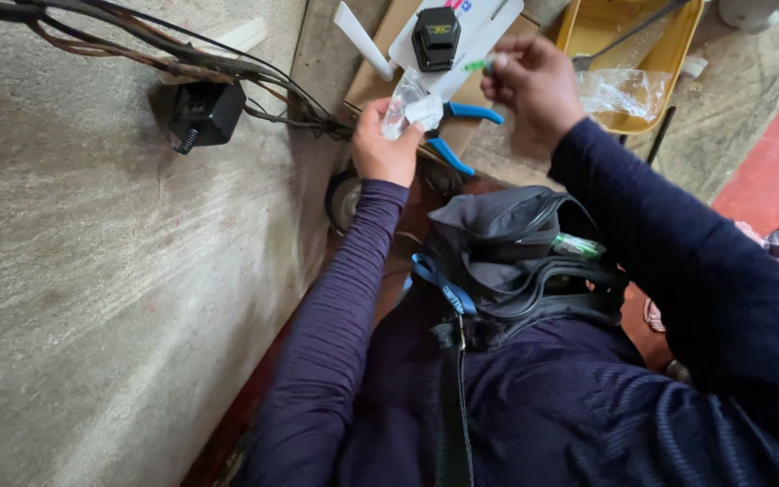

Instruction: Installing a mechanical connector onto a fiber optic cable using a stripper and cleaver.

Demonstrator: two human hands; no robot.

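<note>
Clear plastic bag (405, 101), small and crumpled, sits pinched in the fingers of the left hand (384, 144), far centre of the scene, just above the blue-handled pliers (463, 126). Right hand (534, 86), a little to the right and apart from the bag, grips a small green-tipped piece (478, 65) between thumb and fingertips. Beyond both hands lies a white router (448, 36) with a black adapter (435, 38) on top, resting on a cardboard box (380, 81). To the far right stands a yellow tray (669, 54). On the wall at left hangs a black power adapter (205, 113) amid tangled cables (137, 45). Near the person, a dark shoulder bag (516, 252) rests against the chest.
</note>
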